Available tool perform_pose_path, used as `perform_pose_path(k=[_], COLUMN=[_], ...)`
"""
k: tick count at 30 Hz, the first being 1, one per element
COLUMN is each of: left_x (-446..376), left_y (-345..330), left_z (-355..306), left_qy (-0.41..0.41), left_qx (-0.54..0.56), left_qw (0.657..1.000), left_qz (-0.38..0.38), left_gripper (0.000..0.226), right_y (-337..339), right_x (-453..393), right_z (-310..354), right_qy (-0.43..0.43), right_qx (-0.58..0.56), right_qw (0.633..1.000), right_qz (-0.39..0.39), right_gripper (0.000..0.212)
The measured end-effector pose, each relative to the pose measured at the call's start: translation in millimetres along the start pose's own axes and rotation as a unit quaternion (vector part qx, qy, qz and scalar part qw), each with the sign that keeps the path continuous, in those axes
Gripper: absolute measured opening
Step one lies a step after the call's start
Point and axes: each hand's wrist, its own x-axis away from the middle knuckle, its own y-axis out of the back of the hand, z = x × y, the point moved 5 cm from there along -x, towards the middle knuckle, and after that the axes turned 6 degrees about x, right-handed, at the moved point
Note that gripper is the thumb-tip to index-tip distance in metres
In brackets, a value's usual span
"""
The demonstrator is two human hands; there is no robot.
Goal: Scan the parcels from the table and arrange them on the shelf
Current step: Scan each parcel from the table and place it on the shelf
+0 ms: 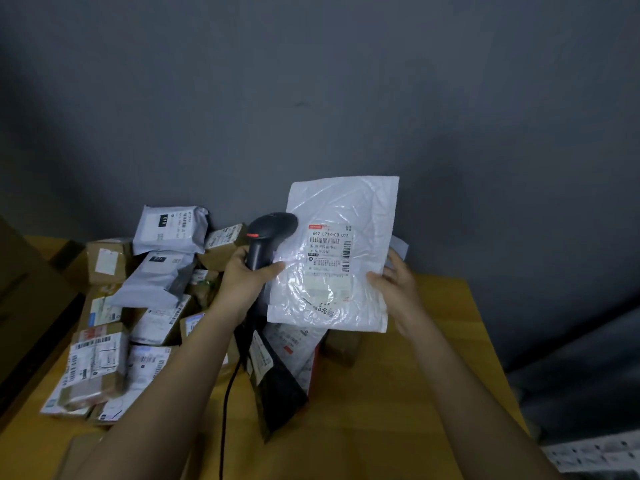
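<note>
Left hand (pixel 244 275) round scanner (pixel 268 237); right hand (pixel 398 285) apparently pinching white parcel (pixel 339 258).

A parcel sorting or dispatch room, plain and dim. A yellow wooden table (pixel 433 393) stands against a bare dark grey wall (pixel 311 81). On its left side lies a jumbled heap of brown cardboard boxes with printed shipping labels (pixel 100 362) and grey plastic mailer bags with barcode stickers (pixel 169 230). A black handheld barcode scanner with a trailing black cable (pixel 266 237) is held above the table beside a white plastic mailer bag bearing a barcode label (pixel 336 258). A large brown cardboard carton (pixel 24 289) stands at the far left edge.
</note>
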Motion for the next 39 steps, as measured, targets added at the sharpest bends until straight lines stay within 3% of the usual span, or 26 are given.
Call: perform_pose_path(k=[1,4,6,10,14,19,23,27,39], left_x=[1,3,4,5,7,13,16,17,14], left_y=[0,0,-1,0,-3,-18,-29,-38,-38], left_z=[-2,-8,-13,-23,-29,-29,-25,-14,-5], left_qy=[-0.011,-0.034,-0.056,-0.094,-0.115,-0.108,-0.087,-0.048,-0.043], left_qx=[-0.005,-0.003,-0.005,-0.014,-0.050,-0.084,-0.099,-0.105,-0.115], left_qw=[1.000,0.999,0.998,0.995,0.992,0.988,0.987,0.986,0.987], left_qz=[0.002,0.006,0.004,-0.013,0.026,0.072,0.092,0.123,0.101], left_gripper=[0.045,0.040,0.036,0.028,0.028,0.036,0.031,0.031,0.035], right_y=[1,6,8,14,19,23,24,23,27], right_x=[-3,-14,-23,-42,-58,-71,-75,-72,-75], right_z=[6,23,32,34,22,-3,-13,-12,-17], right_qy=[0.006,0.023,0.039,0.041,0.004,-0.047,-0.078,-0.091,-0.089], right_qx=[0.001,0.037,0.077,0.100,0.090,0.068,0.032,-0.002,-0.004], right_qw=[1.000,0.997,0.992,0.988,0.988,0.985,0.983,0.980,0.982], right_qz=[-0.003,-0.059,-0.091,-0.107,-0.127,-0.148,-0.165,-0.175,-0.168], right_gripper=[0.044,0.013,0.004,0.003,0.007,0.008,0.029,0.032,0.029])
